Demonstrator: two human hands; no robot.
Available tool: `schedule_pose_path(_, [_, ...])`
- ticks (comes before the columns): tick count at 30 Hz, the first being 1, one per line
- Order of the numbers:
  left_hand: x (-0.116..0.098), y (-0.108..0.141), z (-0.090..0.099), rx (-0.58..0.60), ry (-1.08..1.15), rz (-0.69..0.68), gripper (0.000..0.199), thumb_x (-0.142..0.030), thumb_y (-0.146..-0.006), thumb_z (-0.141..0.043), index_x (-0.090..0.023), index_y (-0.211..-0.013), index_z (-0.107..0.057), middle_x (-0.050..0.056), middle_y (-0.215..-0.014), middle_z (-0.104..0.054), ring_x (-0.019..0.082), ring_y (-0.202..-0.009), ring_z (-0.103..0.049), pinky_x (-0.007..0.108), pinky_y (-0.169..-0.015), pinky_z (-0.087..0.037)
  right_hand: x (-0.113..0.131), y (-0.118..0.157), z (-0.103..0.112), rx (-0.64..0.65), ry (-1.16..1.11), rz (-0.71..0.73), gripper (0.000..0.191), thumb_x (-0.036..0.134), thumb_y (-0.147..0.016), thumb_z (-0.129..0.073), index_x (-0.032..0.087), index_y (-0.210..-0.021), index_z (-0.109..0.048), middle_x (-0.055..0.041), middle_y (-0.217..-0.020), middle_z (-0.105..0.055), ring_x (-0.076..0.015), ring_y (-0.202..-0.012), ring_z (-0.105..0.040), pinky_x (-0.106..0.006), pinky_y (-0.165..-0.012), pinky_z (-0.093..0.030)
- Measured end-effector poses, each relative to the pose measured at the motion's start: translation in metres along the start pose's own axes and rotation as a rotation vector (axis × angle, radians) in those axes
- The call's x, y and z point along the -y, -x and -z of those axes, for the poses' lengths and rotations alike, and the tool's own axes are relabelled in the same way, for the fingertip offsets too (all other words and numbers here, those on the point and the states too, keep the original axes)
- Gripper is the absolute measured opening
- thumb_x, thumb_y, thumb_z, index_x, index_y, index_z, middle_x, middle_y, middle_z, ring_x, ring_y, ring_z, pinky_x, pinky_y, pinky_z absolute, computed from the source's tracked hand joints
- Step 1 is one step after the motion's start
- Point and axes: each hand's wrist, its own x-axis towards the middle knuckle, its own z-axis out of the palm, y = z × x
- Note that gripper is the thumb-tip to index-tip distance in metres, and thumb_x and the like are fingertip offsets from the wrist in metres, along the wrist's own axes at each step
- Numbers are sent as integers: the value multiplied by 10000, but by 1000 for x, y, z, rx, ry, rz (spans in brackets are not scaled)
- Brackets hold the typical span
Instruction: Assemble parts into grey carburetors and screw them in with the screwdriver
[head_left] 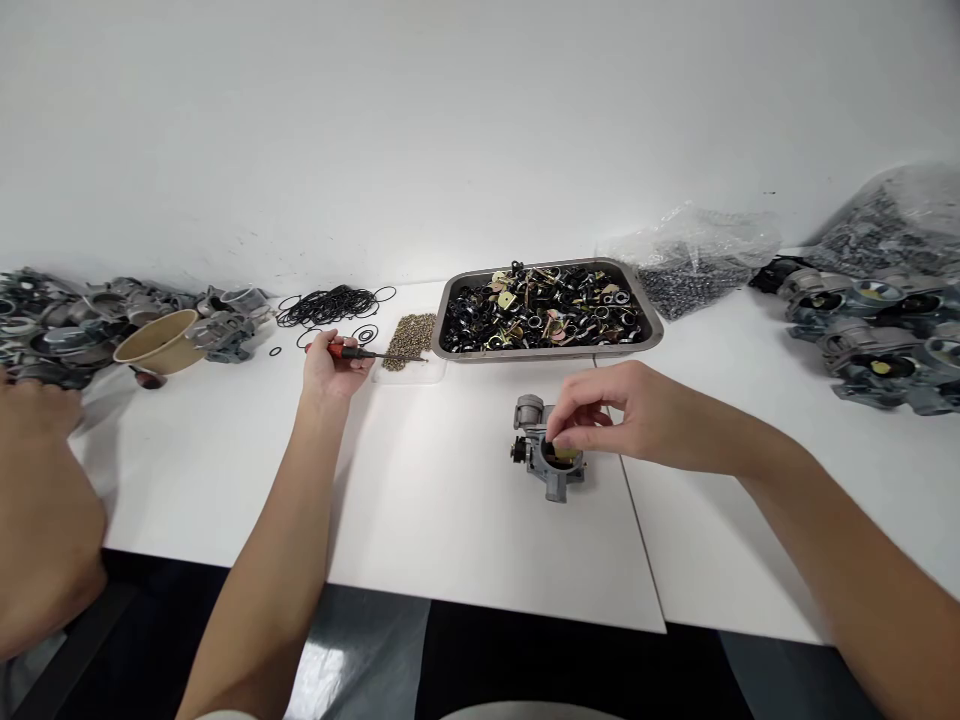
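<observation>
Crowding the left edge of the desk [457, 500], grey metal bodies [75, 345] lie heaped beside a yellow bowl [161, 345], another person's hand [37, 420] just in front. Along the back edge lie black rings [330, 305]. The left hand [330, 375] grips a red-handled screwdriver [345, 352], its tip over brass-coloured screws [412, 330] in a shallow clear tray [420, 376]. Next, a metal tray [651, 336] of loose parts stands by the back edge. Between that and the front edge sits a single body [556, 488]; the right hand [622, 410] has its fingertips drawn together at the bore, by a yellow plate [568, 456], but whether they pinch it I cannot tell. The plate seems placed, its fastening probably left, as no screw shows. Toward the back right corner, near plastic bags [697, 250], several bodies [855, 350], two showing yellow plates, look further along; the left heap probably awaits.
</observation>
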Motion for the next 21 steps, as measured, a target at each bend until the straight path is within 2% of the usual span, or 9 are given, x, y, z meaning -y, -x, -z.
schedule_pose_path(4, [0, -1, 0, -5, -2, 9, 256, -147, -851, -453, -209, -636, -329, -41, -474, -453, 81, -346, -315, 209, -366, -227, 3, -1, -6, 32, 12, -49, 198, 390, -839, -658, 225, -846, -766, -45, -843, -707, -163, -729, -597, -295, -629, -423])
schedule_pose_path(12, [0, 0, 1, -12, 3, 6, 245, -137, -838, -454, -207, -636, -335, -40, -477, -450, 79, -353, -319, 210, -365, -222, 2, -1, -16, 12, -3, -93, 193, 377, -851, -629, 207, -859, -721, -58, -823, -678, -172, -739, -606, -297, -645, -440])
schedule_pose_path(17, [-1, 0, 0, -9, 20, 12, 244, -138, -837, -461, -204, -638, -337, -38, -486, -445, 83, -374, -353, 207, -372, -227, 5, 0, -15, 18, 17, -94, 228, 374, -863, -616, 229, -1008, -713, -44, -809, -663, -161, -703, -590, -285, -620, -425])
schedule_pose_path(21, [-1, 2, -1, -11, 19, 11, 240, -137, -834, -460, -204, -639, -338, -40, -485, -440, 84, -372, -350, 211, -372, -227, 7, 0, -11, 41, 35, -57, 230, 377, -872, -599, 218, -980, -725, -61, -841, -670, -177, -746, -598, -295, -647, -439])
